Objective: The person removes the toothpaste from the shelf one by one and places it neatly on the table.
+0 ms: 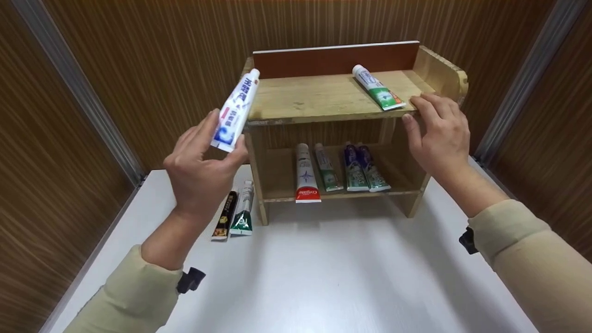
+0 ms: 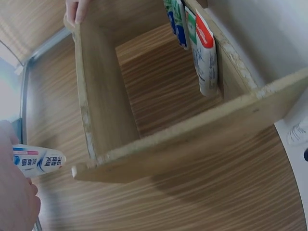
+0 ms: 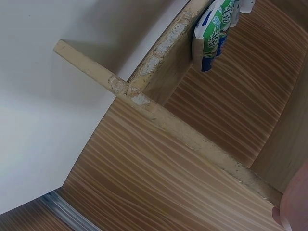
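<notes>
My left hand (image 1: 203,162) pinches a white and blue toothpaste tube (image 1: 237,108) by its flat end, cap tilted up, just left of the top board of a wooden shelf (image 1: 300,99). In the left wrist view the same tube points its cap toward the shelf's side. My right hand (image 1: 441,132) grips the front right edge of the top board, fingers above and thumb below. Close to those fingers lies a white and green toothpaste tube (image 1: 379,89) on the top board. Only a bit of the right hand (image 3: 296,202) shows in the right wrist view.
On the lower board lie a red and white Colgate tube (image 1: 306,175), a white and green tube (image 1: 328,169) and two purple and green tubes (image 1: 355,169). Left of the shelf, a black tube (image 1: 225,215) and a green and white tube (image 1: 243,210) lie on the white table (image 1: 296,277).
</notes>
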`<state>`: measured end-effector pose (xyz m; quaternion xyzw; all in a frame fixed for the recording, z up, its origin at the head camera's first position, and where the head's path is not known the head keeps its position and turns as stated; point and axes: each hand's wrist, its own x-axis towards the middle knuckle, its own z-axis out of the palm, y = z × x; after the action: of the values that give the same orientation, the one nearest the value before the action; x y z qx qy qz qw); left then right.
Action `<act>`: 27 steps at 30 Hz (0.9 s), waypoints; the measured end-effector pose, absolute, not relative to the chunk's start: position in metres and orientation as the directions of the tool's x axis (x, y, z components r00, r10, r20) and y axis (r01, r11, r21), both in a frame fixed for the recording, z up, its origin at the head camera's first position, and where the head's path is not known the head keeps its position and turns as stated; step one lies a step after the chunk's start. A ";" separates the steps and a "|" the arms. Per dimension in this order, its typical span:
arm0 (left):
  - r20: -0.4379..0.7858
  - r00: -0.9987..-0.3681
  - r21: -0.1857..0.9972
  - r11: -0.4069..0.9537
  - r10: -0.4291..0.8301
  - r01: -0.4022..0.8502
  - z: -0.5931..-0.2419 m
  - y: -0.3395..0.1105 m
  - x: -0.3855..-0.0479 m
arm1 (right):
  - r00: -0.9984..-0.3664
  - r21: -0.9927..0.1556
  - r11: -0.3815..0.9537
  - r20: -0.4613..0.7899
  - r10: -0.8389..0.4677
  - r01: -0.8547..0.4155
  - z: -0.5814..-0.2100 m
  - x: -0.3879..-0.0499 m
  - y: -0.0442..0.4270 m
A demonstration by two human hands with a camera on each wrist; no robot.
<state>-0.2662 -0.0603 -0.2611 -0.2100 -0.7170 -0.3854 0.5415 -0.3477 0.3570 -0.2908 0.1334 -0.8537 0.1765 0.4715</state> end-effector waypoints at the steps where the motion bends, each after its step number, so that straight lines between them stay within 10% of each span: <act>1: 0.939 -0.322 0.325 0.618 -0.120 0.716 -0.261 -0.063 -0.266 | -0.520 -0.175 0.902 0.852 -0.062 -0.394 -0.291 -0.347 0.357; 27: 0.844 -0.470 0.504 0.683 -0.259 0.529 -0.298 -0.131 -0.270 | -0.524 -0.181 0.899 0.849 -0.062 -0.399 -0.290 -0.347 0.356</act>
<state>-0.2700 -0.1314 -0.2984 -0.0881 -0.7642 -0.3883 0.5074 -0.3470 0.3557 -0.2899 0.1348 -0.8543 0.1798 0.4687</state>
